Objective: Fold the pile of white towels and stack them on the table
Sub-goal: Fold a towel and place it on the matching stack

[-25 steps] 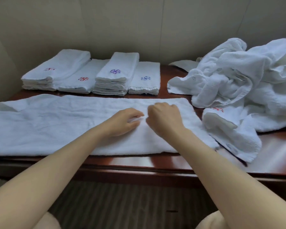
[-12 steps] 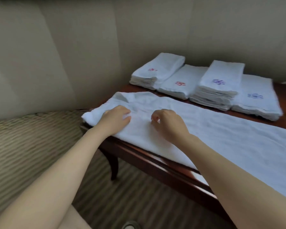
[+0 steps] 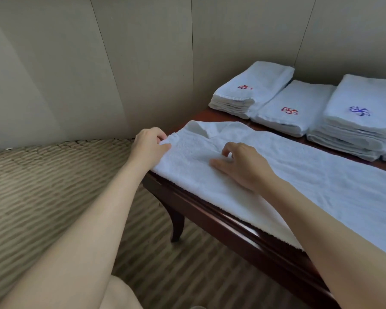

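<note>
Left hand (image 3: 148, 146) moved to towel (image 3: 288, 175) end, gripping

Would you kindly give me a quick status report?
Left hand pinches towel end. Right hand rests on it, fingers curled. Towel flat; stacks behind, nothing blocking.

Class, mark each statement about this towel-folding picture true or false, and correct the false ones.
1. The left hand grips the end of the long towel. True.
2. The right hand is lifted clear of the towel. False: it rests on the towel, fingers curled.
3. Folded stacks sit behind the long towel, near the wall. True.
4. Every emblem on the stacks is blue. False: two are red, and one in view is blue.
5. The long towel lies on the carpet. False: it lies along the front edge of the table.
</note>
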